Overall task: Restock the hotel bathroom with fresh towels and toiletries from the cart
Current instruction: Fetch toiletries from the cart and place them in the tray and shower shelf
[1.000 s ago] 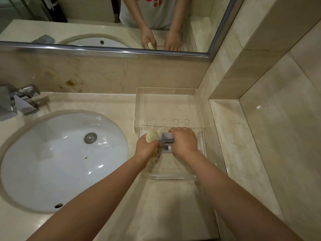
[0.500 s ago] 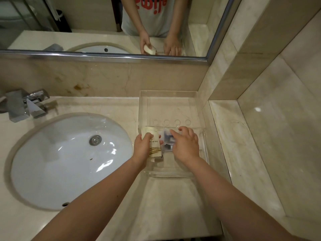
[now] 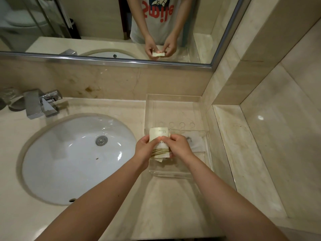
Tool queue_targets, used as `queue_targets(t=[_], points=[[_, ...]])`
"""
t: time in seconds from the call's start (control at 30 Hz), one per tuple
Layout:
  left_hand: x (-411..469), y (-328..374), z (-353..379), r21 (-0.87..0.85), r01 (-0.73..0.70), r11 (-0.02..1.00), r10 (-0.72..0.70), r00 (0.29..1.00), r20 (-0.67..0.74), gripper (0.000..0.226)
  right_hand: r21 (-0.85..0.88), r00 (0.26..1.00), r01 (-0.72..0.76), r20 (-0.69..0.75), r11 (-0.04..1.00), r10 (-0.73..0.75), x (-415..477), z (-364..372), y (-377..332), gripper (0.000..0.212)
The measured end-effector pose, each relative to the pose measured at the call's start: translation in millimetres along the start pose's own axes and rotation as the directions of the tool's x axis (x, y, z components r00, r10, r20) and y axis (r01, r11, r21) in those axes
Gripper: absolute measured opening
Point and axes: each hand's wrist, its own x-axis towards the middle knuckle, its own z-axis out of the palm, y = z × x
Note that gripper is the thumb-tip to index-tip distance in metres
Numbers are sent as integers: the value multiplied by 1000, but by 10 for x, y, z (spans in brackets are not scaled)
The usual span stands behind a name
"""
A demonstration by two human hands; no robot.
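A clear acrylic tray stands on the marble counter to the right of the sink, against the side wall. Both hands hold a stack of cream toiletry packets with gold stripes over the tray's left part. My left hand grips the stack's left edge. My right hand pinches its right edge with thumb and fingers. A white wrapped packet lies flat in the tray, just right of my right hand.
The white oval sink fills the counter's left half, with a chrome faucet behind it. A mirror runs along the back wall. A raised marble ledge borders the tray on the right.
My right hand left the white packet lying in the tray and moved left onto the cream packets. My left hand turned the packets upright and flatter toward me.
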Motion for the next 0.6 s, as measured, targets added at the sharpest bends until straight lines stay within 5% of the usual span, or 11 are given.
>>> queue_targets(t=[0.1,0.3,0.6], points=[[16,-40,-29,44,-40,998,40,999,-13,25,44,999,-6,-33,999,8,13,14,23,7],[144,-87,-111,346,-126,930,182,974,-135,34,49,991,-40,-128,998,46,103,102,37,26],[295,-71,-159,769,12,639,248,943,-221,18,-181,976,-37,-217,983,-3,234,92,177,30]])
